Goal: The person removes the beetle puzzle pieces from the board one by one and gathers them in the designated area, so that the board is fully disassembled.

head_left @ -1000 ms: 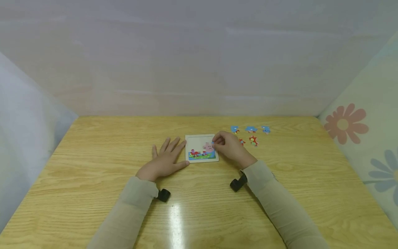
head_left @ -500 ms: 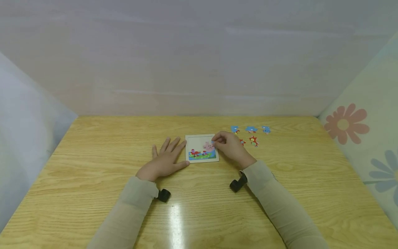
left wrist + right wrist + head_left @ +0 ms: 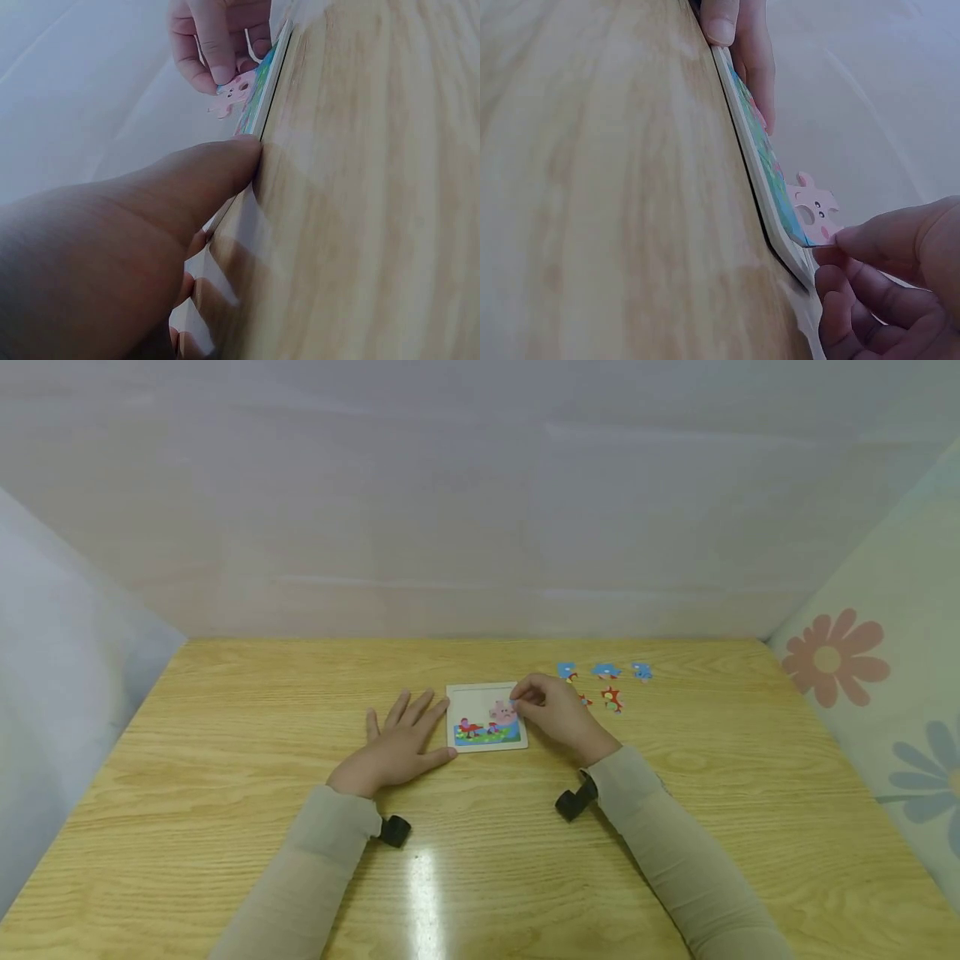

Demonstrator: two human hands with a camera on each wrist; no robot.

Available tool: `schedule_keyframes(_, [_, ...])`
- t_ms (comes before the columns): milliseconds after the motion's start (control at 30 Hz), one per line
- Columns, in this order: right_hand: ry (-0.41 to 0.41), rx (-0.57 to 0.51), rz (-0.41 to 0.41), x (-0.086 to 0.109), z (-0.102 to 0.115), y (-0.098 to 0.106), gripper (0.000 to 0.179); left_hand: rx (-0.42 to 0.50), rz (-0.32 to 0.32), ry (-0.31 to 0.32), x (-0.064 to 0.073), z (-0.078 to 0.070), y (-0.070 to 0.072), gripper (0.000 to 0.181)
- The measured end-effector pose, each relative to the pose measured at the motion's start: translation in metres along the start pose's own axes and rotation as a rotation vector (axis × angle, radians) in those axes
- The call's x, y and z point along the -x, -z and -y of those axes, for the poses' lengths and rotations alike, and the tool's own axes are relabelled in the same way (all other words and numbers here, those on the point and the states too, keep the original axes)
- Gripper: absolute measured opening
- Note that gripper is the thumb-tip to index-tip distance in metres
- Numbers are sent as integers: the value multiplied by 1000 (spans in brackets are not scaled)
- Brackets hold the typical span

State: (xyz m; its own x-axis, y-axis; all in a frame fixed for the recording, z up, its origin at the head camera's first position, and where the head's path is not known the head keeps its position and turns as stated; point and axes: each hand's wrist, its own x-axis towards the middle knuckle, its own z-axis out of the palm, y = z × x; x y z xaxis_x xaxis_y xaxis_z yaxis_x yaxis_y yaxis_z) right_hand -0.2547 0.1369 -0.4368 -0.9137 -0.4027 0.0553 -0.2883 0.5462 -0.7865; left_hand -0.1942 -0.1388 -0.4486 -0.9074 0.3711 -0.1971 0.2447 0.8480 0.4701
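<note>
A shallow puzzle tray with a pale frame lies flat on the table. Along its near side sits a strip of green and blue pieces with red details. My right hand pinches a pink puzzle piece with a pig face between thumb and index finger. In the right wrist view this piece stands tilted up at the tray's right end, its lower edge right at the green strip. My left hand lies spread on the table, thumb and index fingertip touching the tray's left edge.
Several loose puzzle pieces, among them a blue one and a red one, lie on the wooden table beyond and right of my right hand, which partly hides some. A pale wall rises behind the table.
</note>
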Motion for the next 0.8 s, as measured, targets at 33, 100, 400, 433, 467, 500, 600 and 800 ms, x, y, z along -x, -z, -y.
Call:
schedule_keyframes(33, [-4, -1, -1, 0, 0, 0, 7, 3, -2, -3, 0, 0, 0, 84])
schedule_keyframes(100, [-6, 1, -2, 0, 0, 0, 7, 3, 1, 0, 0, 0, 0, 84])
schedule_keyframes(400, [-12, -42, -10, -1, 0, -3, 7, 15, -3, -1, 1, -1, 1, 84])
schedule_keyframes(433, [-13, -39, -11, -1, 0, -4, 7, 14, -2, 1, 1, -1, 1, 84])
schedule_keyframes(467, [-14, -37, -12, -1, 0, -4, 7, 10, -1, 2, 1, 0, 0, 85])
schedule_keyframes(500, [-12, -34, -11, -1, 0, -4, 7, 9, -1, 4, 1, 0, 0, 85])
schedule_keyframes(600, [-14, -27, -11, -2, 0, -4, 7, 6, -6, -3, 0, 1, -1, 85])
schedule_keyframes(800, [-27, -23, -6, -2, -2, -5, 7, -26, -10, -7, 2, -6, 2, 86])
